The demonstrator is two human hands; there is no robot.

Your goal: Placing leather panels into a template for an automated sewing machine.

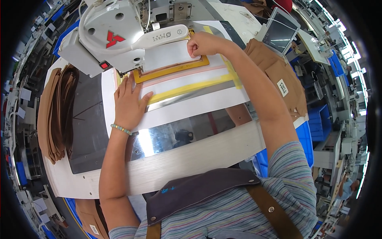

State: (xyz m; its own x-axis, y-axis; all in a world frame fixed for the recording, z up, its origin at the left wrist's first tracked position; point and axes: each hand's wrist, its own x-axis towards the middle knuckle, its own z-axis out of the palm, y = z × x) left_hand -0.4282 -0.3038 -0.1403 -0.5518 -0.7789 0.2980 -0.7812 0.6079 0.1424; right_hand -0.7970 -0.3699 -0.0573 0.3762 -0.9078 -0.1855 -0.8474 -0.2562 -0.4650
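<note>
My left hand (129, 101) lies flat with fingers spread on a white sheet (175, 119), its fingertips by the left end of a yellow-edged clamp frame (171, 71). A bead bracelet is on that wrist. Over the frame's right end my right hand (201, 44) is closed, fingers curled in; whatever they may hold is hidden. Inside the frame shows a white panel (167, 55). Yellow tape (191, 88) runs across the sheet in front of the frame. Close above both hands stands the white sewing machine head (113, 30), with a pale lamp arm (165, 36) reaching right.
Folded brown fabric pieces (53, 115) are stacked at the left, and brown pieces with a white label (278, 79) lie at the right. A control screen (278, 32) stands at the far right. Nearer me are a shiny metal plate (187, 133) and blue bins (318, 123).
</note>
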